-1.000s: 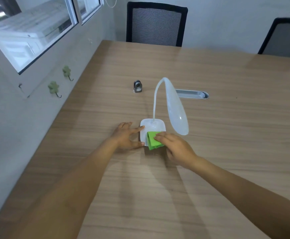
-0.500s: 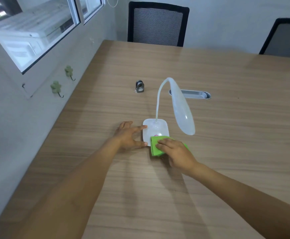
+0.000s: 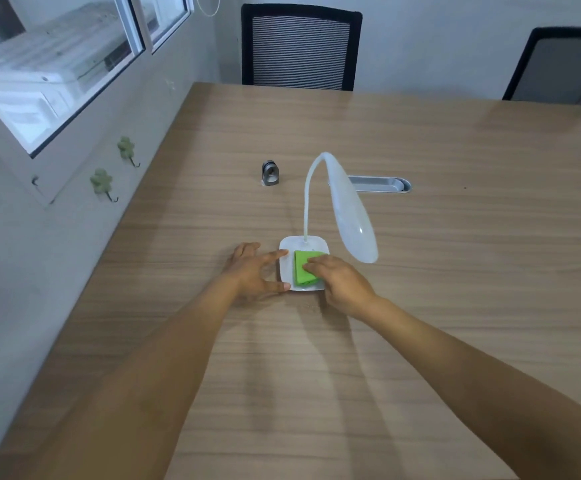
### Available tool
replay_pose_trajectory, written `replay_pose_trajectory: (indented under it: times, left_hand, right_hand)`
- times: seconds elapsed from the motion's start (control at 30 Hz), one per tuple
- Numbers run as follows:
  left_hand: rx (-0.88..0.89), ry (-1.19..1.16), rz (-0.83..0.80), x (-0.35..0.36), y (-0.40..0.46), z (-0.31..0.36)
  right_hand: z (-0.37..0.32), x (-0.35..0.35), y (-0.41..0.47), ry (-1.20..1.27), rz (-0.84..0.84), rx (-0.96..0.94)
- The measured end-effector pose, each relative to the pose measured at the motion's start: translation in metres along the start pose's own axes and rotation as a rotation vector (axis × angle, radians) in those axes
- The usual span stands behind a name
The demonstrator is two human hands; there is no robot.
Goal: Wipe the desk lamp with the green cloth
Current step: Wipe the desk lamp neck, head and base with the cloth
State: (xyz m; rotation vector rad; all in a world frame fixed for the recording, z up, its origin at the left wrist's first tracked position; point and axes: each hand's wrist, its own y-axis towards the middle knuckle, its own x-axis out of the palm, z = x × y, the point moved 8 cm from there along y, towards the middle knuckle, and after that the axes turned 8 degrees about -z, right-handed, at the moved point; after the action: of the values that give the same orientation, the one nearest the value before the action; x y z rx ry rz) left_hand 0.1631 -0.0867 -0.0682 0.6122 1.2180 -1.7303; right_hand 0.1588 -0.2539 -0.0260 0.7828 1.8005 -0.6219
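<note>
A white desk lamp with a bent neck stands on the wooden table; its square base lies in front of me and its long head hangs to the right. The folded green cloth lies on top of the base. My right hand presses the cloth flat with its fingers. My left hand rests on the table at the base's left edge, thumb and forefinger spread against it, steadying the lamp.
A small grey metal object stands behind the lamp. A silver cable slot is set into the table beyond the lamp head. Two black chairs stand at the far edge. A wall with green hooks runs along the left.
The cloth and my right hand have slid from the base's front edge up onto the middle of the base. My left hand stays at the base's left side.
</note>
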Motion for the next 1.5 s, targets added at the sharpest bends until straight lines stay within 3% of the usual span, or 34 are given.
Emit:
replay_pose_trajectory:
  times: [0.17,0.3,0.4,0.57,0.73,0.87,0.93,1.07,1.17,1.27,1.5]
  left_hand:
    - [0.001,0.02,0.001,-0.001,-0.002,0.002]
    - [0.006,0.025,0.016,-0.004,-0.006,0.006]
    - [-0.021,0.039,0.029,0.002,-0.009,-0.005]
    - [-0.163,0.115,0.075,0.022,-0.028,-0.048]
    - [-0.169,0.134,0.123,0.037,-0.039,-0.057]
    - [-0.168,0.127,0.183,0.037,-0.039,-0.057]
    - [-0.166,0.132,0.194,0.038,-0.038,-0.058]
    - [-0.163,0.129,0.209,0.037,-0.039,-0.058]
    - [-0.159,0.133,0.228,0.036,-0.039,-0.057]
    - [-0.161,0.126,0.238,0.036,-0.04,-0.058]
    - [-0.165,0.134,0.233,0.037,-0.038,-0.058]
  right_hand:
    - [-0.02,0.008,-0.048,-0.133,-0.035,-0.164]
    - [-0.03,-0.007,-0.062,-0.143,-0.024,-0.188]
    - [-0.03,-0.018,-0.034,-0.194,0.027,-0.13]
    - [-0.036,0.0,0.015,-0.191,-0.078,0.022]
    - [-0.048,0.02,0.025,-0.281,-0.121,0.101]
    - [-0.066,0.033,0.008,-0.406,-0.062,0.038]
    - [-0.076,0.027,0.005,-0.397,-0.066,0.021]
    - [-0.065,0.004,0.033,-0.361,-0.005,0.159]
    - [-0.056,0.006,0.047,-0.279,-0.134,0.246]
    - [-0.056,0.023,0.042,-0.301,-0.184,0.18]
    - [-0.072,0.03,-0.028,-0.318,-0.12,-0.132]
